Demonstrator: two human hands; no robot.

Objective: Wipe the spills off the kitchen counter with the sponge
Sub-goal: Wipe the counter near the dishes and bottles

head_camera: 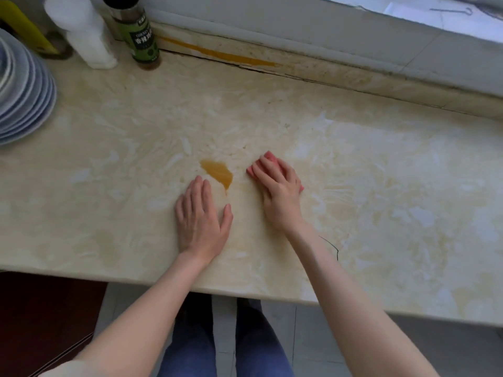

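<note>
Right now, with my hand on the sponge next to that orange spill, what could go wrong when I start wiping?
The left hand rests flat just below the orange spill, so a sweep by the right hand with the pink sponge could push liquid onto its fingers. A sweep toward you may drive the spill off the counter edge onto your legs. A long leftward stroke might reach the stacked plates.

Soft daylight from the window (449,12) brightens the counter (381,172); edges bow and blur, shadows faint.
</note>
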